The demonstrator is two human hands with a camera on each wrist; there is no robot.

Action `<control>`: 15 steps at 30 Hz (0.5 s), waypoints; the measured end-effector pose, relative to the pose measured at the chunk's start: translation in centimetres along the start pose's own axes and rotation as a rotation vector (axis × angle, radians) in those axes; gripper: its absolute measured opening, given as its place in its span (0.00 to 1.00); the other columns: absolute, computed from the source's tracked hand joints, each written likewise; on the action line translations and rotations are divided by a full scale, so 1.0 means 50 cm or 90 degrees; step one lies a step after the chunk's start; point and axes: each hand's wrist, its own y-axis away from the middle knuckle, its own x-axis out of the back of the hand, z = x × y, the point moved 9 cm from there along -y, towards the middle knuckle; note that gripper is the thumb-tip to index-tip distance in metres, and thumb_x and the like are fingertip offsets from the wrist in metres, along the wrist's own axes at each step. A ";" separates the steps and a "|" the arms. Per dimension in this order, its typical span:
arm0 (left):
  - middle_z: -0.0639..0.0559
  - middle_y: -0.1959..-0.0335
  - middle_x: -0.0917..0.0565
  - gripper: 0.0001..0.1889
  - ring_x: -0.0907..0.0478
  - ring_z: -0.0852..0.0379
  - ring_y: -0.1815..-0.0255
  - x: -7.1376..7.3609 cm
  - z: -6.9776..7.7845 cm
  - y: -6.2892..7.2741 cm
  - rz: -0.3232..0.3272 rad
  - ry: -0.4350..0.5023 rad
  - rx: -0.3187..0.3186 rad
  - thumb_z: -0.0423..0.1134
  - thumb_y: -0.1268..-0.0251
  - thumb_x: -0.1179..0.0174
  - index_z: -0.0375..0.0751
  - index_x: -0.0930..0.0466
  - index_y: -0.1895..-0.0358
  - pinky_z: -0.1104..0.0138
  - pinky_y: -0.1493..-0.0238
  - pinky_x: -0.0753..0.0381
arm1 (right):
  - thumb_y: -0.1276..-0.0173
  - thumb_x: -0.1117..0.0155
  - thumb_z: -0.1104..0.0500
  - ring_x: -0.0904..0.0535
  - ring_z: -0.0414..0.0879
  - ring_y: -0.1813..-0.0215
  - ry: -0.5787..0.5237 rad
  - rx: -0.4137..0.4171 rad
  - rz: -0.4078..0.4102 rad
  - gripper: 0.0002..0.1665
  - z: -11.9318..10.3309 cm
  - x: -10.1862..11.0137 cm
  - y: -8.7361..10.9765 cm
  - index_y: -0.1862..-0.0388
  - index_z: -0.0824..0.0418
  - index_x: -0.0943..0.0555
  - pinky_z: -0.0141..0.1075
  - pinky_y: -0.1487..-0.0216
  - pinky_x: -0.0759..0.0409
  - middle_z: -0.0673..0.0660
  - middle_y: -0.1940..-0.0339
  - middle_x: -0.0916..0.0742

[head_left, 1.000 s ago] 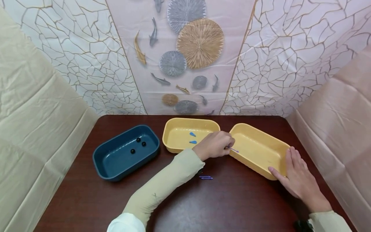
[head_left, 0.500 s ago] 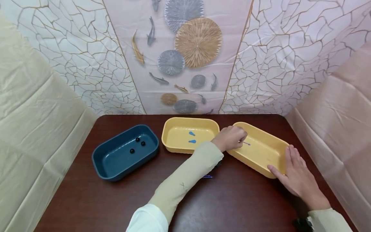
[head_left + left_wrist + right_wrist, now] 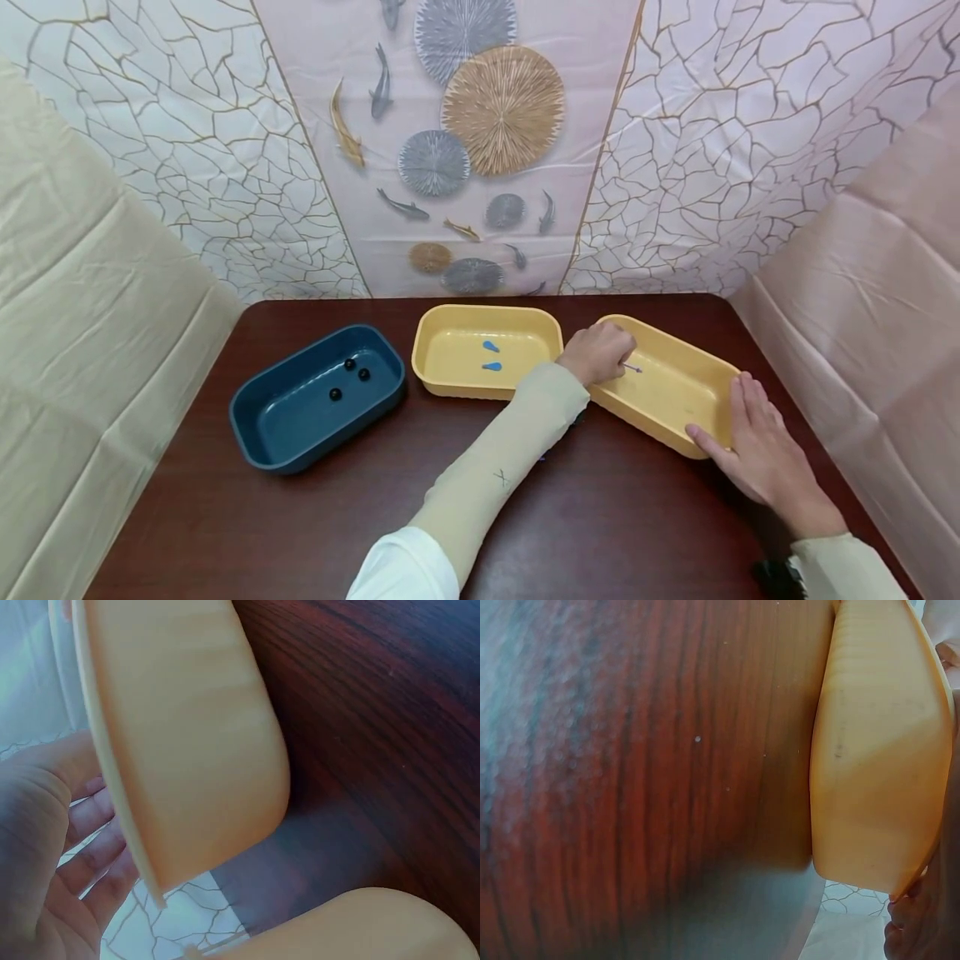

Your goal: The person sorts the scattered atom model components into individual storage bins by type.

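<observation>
My left hand (image 3: 598,352) is over the left end of the right-hand yellow tray (image 3: 675,392). Its curled fingers pinch a thin purple stick (image 3: 633,367) with a small knobbed tip; the rest of the stick is hidden by the hand. In the left wrist view that hand (image 3: 45,840) reaches behind the tray's rim, and the stick cannot be seen. My right hand (image 3: 772,454) rests on the right end of the same tray, fingers straight along the outside and thumb over the near rim.
A second yellow tray (image 3: 450,350) with two blue drop-shaped pieces (image 3: 491,367) stands at the middle back. To its left is a dark blue tray (image 3: 292,429) holding three black balls (image 3: 335,394). Purple sticks (image 3: 543,456) on the table are mostly hidden behind my left forearm.
My left hand has moved right, carrying the purple stick from between the two yellow trays to over the right one. My right hand has stayed on the tray's end.
</observation>
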 end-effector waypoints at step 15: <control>0.59 0.67 0.28 0.07 0.33 0.62 0.68 0.051 -0.006 0.047 0.032 0.038 -0.023 0.37 0.28 0.38 0.49 0.25 0.65 0.70 0.71 0.32 | 0.21 0.45 0.35 0.64 0.72 0.12 -0.001 -0.006 -0.004 0.62 0.000 0.001 0.001 0.15 0.75 0.63 0.58 0.12 0.70 0.79 0.14 0.55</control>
